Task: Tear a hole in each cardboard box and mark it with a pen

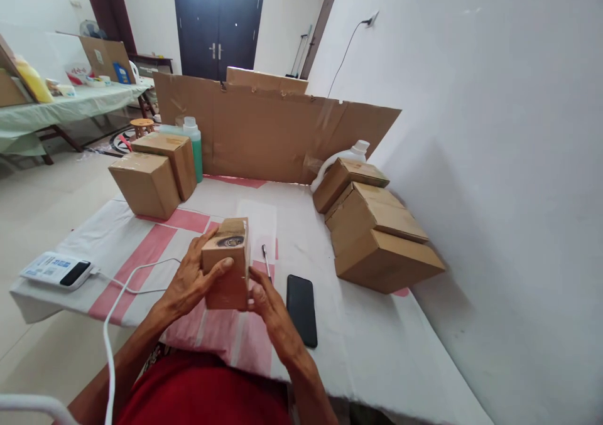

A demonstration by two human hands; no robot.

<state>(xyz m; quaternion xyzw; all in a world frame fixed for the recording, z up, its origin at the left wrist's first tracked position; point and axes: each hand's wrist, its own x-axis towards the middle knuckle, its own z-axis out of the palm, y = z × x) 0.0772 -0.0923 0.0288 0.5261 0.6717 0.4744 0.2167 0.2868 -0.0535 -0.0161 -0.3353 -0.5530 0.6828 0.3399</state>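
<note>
White-walled room, tiled floor, dark double door at 12 o'clock far back. Second table with green cloth and clutter at 10 o'clock. Right wall runs close along the work table, with a cable hanging from a socket.

Work table covered in a white cloth with pink stripes. Big cardboard sheet stands upright across the far edge at 12. Stack of three closed cartons at 2 o'clock, tipped and leaning on each other; white jug behind them. Two cartons at 10 o'clock, side by side and touching, green bottle just behind.

Small cardboard box at table centre-near, held up off the cloth between both hands. Long axis roughly vertical, tilted slightly; top face points up and away toward 12, near face shows a dark oval print.

Left hand grips the box's left side, thumb across the front face, fingers wrapped behind. Right hand closed on the box's lower right corner, fingers pressed against it.

Black phone flat at 3 o'clock of the hands, just beside the right hand. White device with a dark screen at 9, white cable running from it toward the person. Pen on the cloth just right of the box, pointing to 12.
</note>
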